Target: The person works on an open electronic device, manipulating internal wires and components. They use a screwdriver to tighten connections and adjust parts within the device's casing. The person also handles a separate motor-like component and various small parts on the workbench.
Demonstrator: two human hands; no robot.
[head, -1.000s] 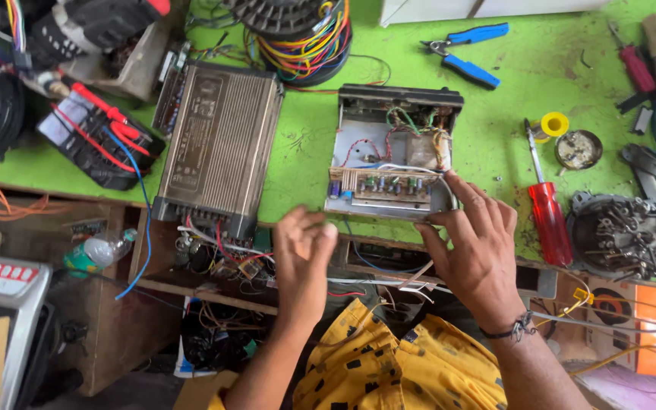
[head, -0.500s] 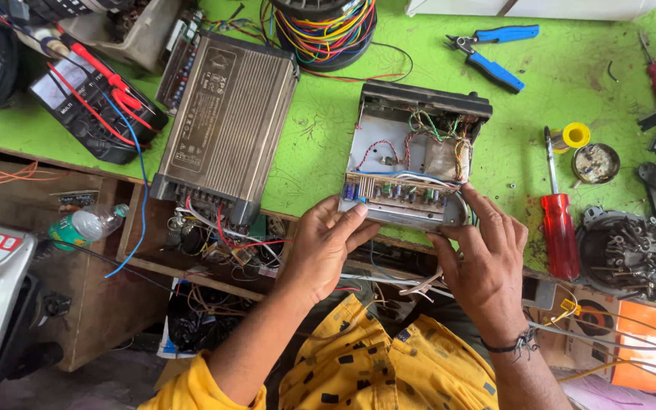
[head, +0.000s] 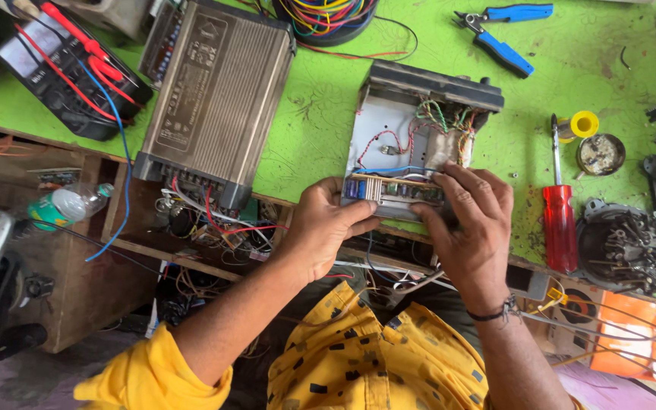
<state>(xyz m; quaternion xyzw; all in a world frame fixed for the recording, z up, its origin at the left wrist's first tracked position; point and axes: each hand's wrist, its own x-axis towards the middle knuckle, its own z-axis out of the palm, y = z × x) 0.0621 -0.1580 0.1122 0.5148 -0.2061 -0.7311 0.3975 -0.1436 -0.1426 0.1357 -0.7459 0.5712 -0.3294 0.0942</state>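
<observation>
An opened metal electronics chassis [head: 389,121] lies on the green workbench [head: 313,129], with coloured wires and a circuit board [head: 396,190] along its near edge. My left hand [head: 324,231] grips the chassis's near left corner, thumb on the board's end. My right hand [head: 468,228] lies over the near right part, fingers pressed on the board. The board's right half is hidden under my fingers.
A ribbed metal power unit [head: 214,99] lies to the left, a multimeter [head: 70,68] with red leads beyond it. A red screwdriver [head: 559,212], solder tin [head: 600,154], blue pliers [head: 503,34] and a parts-filled motor housing [head: 632,247] sit right. A wire coil [head: 328,15] is at the back.
Both hands have closed in on the chassis's near edge; the left went from hanging free below the bench to gripping the corner. The view has moved closer.
</observation>
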